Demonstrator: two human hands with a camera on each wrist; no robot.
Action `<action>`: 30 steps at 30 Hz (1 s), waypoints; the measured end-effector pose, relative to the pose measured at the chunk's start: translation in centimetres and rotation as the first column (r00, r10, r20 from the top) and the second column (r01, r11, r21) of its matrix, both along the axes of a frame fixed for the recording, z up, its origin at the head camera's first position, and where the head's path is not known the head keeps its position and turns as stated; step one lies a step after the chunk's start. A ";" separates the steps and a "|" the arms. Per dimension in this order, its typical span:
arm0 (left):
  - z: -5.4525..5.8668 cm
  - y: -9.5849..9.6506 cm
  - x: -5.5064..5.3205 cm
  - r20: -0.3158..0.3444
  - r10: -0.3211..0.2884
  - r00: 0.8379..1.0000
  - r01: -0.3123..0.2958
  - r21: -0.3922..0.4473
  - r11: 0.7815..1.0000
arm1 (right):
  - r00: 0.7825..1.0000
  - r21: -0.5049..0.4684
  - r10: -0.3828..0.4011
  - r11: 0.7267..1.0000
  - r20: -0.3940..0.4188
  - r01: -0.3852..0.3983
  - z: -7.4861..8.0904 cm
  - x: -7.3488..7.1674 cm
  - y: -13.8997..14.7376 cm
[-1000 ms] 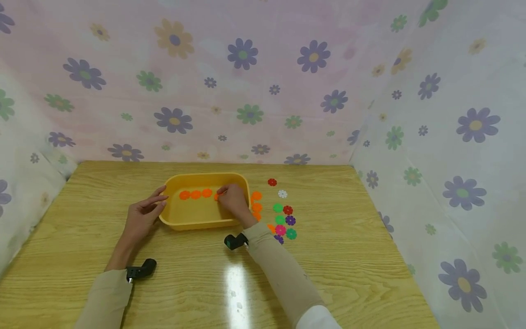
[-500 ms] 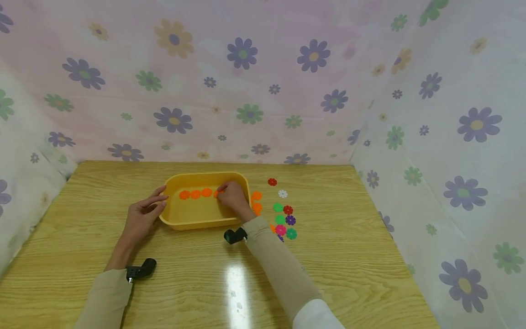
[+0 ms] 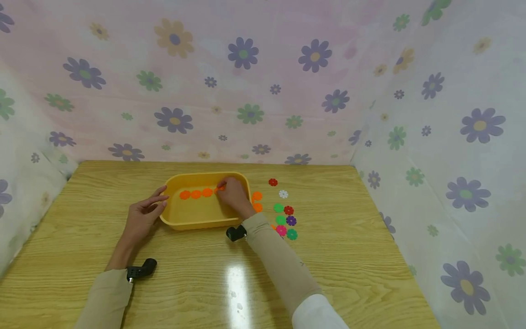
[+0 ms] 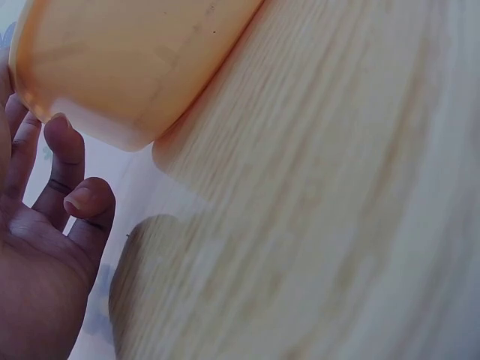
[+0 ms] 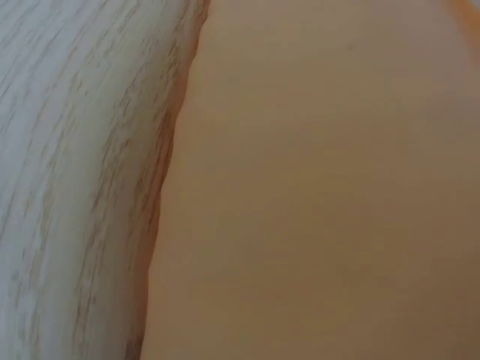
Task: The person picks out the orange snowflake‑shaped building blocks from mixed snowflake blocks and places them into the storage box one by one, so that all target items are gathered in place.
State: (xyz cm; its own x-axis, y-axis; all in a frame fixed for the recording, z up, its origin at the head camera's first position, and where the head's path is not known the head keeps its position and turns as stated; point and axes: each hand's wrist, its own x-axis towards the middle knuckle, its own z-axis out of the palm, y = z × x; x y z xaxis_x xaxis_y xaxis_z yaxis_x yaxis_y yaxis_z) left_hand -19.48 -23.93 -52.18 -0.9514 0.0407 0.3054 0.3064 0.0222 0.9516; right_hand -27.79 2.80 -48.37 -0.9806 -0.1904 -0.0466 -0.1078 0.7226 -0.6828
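Orange disc (image 3: pixel 222 188) is inside the yellow tray (image 3: pixel 193 211), just right of three other orange discs (image 3: pixel 196 194) in a row. Right hand (image 3: pixel 235 195) has fingertips clamped on it. Left hand (image 3: pixel 141 219) touches tray's left end, fingers apart.

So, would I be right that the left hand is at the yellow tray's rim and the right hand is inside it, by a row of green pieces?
Not quite: the head view shows orange pieces, not green. The left hand is at the rim of the yellow tray, the right hand inside it.
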 end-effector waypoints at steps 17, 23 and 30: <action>0.2 -0.1 0.1 0.007 -0.009 1.000 0.009 0.021 1.000 | 0.997 -0.084 0.033 0.996 0.065 -0.028 -0.2 -0.6 -0.1; 0.2 -0.1 0.2 0.021 -0.001 1.000 0.001 0.004 1.000 | 0.994 -0.164 0.061 0.985 0.088 -0.046 -0.7 -1.0 0.2; 0.0 -0.1 0.1 0.023 -0.008 1.000 0.007 0.022 1.000 | 0.994 -0.157 0.025 0.987 0.102 -0.009 -0.7 -0.6 -0.1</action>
